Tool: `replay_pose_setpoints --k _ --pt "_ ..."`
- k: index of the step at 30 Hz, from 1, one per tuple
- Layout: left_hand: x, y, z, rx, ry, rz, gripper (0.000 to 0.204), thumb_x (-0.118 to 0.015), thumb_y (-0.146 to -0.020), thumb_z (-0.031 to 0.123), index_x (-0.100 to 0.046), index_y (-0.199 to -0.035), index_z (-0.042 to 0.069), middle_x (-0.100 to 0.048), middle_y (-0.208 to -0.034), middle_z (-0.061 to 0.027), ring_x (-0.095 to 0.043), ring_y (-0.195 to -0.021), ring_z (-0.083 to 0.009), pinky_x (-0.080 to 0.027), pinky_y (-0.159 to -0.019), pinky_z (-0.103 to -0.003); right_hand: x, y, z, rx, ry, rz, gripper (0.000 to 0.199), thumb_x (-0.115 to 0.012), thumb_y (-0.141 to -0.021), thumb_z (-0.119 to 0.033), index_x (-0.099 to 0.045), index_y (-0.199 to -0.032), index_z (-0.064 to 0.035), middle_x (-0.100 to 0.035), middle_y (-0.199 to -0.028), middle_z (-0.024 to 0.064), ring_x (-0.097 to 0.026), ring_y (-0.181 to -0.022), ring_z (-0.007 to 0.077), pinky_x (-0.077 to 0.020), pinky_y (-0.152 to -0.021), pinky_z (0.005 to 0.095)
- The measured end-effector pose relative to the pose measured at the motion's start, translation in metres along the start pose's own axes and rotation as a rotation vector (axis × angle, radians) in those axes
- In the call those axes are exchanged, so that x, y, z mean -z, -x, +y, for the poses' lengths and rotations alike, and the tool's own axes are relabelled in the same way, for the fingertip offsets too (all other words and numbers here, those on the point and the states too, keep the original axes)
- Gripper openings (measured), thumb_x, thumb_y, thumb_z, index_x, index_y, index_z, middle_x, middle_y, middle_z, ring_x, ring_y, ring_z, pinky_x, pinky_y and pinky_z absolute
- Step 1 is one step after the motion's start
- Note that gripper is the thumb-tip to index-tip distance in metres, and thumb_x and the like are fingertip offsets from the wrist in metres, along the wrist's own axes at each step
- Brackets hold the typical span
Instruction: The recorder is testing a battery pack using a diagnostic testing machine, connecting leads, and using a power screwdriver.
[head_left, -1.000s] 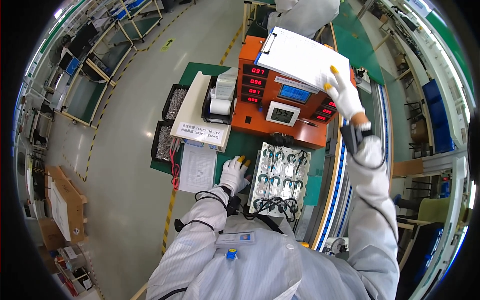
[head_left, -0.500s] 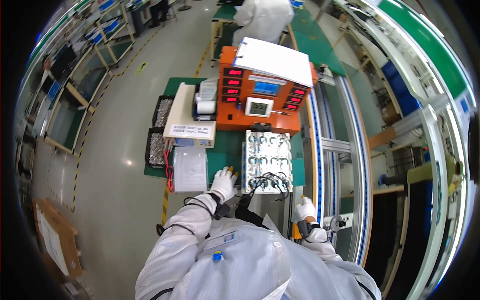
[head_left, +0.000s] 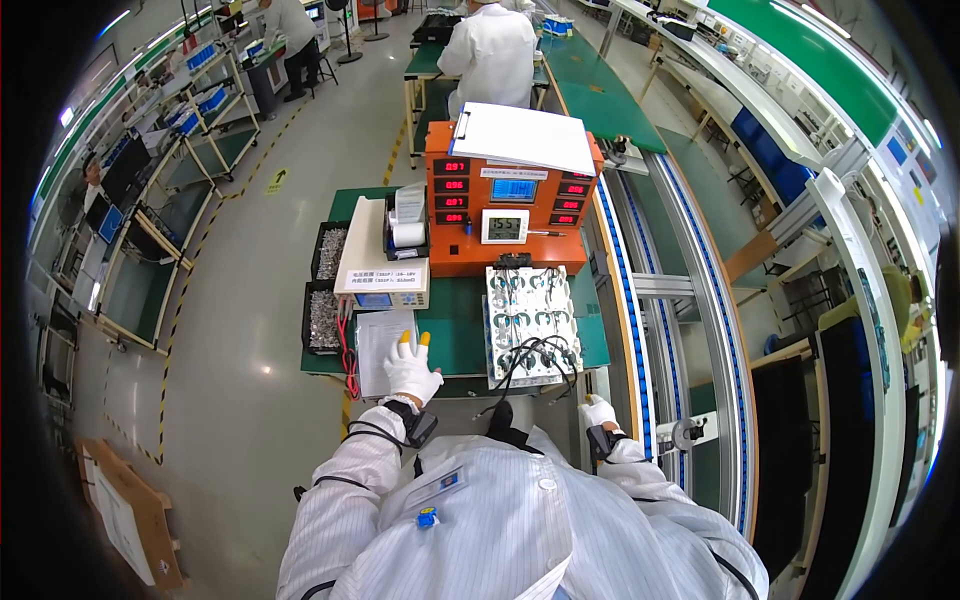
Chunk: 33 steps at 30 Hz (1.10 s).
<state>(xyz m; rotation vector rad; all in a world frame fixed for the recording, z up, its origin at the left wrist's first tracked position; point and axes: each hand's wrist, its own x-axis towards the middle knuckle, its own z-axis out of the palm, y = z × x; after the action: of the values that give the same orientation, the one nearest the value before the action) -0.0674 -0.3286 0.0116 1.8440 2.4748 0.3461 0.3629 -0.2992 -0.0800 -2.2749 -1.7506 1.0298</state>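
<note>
Head view first: what are both hands doing?

"The left hand (head_left: 410, 374) has its fingers released, extended and parted at the right edge of the paper sheet (head_left: 376, 345). The right hand (head_left: 597, 411) keeps its fingers largely hidden, so I can't tell whether they grasp anything."

"And the battery module (head_left: 533, 312)?"

"Right of the left fingers, ahead and left of the right ones, its near side close to the front edge of the green tabletop (head_left: 455, 345). Black cables (head_left: 528, 358) droop past that edge."

"Where's the room?"

"A bare strip runs from the left fingertips to the module's left side. Beyond those fingertips the bench meter (head_left: 382, 284) blocks forward space; right of the right fingers stands the roller conveyor (head_left: 641, 400)."
</note>
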Motion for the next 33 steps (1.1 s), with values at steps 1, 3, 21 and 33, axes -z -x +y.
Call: replay_pose_setpoints --k 1,3,21,33 --pt "0.001 0.006 -0.003 0.003 0.007 -0.007 0.068 -0.075 -0.072 0.041 -0.055 -0.132 0.017 -0.042 -0.140 -0.0176 -0.037 -0.131 -0.0361 -0.034 -0.103 -0.051 -0.003 0.003 0.000 -0.018 0.030 -0.014 0.051 -0.065 -0.083 -0.033 -0.061 -0.124 -0.0033 -0.066 -0.114 0.0231 -0.061 -0.111 0.0376 -0.0491 -0.093 0.0401" --pt "0.003 0.014 -0.010 -0.033 -0.072 -0.019 0.077 -0.077 -0.068 0.050 -0.054 -0.134 0.018 -0.039 -0.142 -0.0178 -0.033 -0.133 -0.0368 -0.033 -0.103 -0.053 -0.006 0.010 0.000 -0.001 0.054 -0.035 0.050 -0.065 -0.083 -0.032 -0.061 -0.122 -0.0019 -0.066 -0.114 0.0229 -0.062 -0.110 0.0375 -0.0494 -0.093 0.0404" --pt "-0.001 -0.037 -0.028 0.023 -0.066 -0.697 0.073 -0.076 -0.070 0.052 -0.053 -0.134 0.026 -0.041 -0.142 -0.0129 -0.039 -0.133 -0.0391 -0.037 -0.104 -0.055 -0.001 0.011 -0.015 0.033 0.033 -0.080 0.052 -0.066 -0.083 -0.032 -0.061 -0.123 -0.0003 -0.065 -0.120 0.0219 -0.060 -0.115 0.0350 -0.0480 -0.096 0.0355" --pt "-0.034 -0.081 -0.034 -0.106 -0.031 -0.755 0.067 -0.073 -0.073 0.048 -0.059 -0.126 0.010 -0.055 -0.130 -0.0245 -0.056 -0.118 -0.0421 -0.047 -0.099 -0.048 0.015 -0.024 -0.038 0.046 0.002 0.109 0.032 -0.063 -0.082 -0.031 -0.070 -0.100 -0.0055 -0.069 -0.100 0.0216 -0.065 -0.099 0.0382 -0.0508 -0.087 0.0428"
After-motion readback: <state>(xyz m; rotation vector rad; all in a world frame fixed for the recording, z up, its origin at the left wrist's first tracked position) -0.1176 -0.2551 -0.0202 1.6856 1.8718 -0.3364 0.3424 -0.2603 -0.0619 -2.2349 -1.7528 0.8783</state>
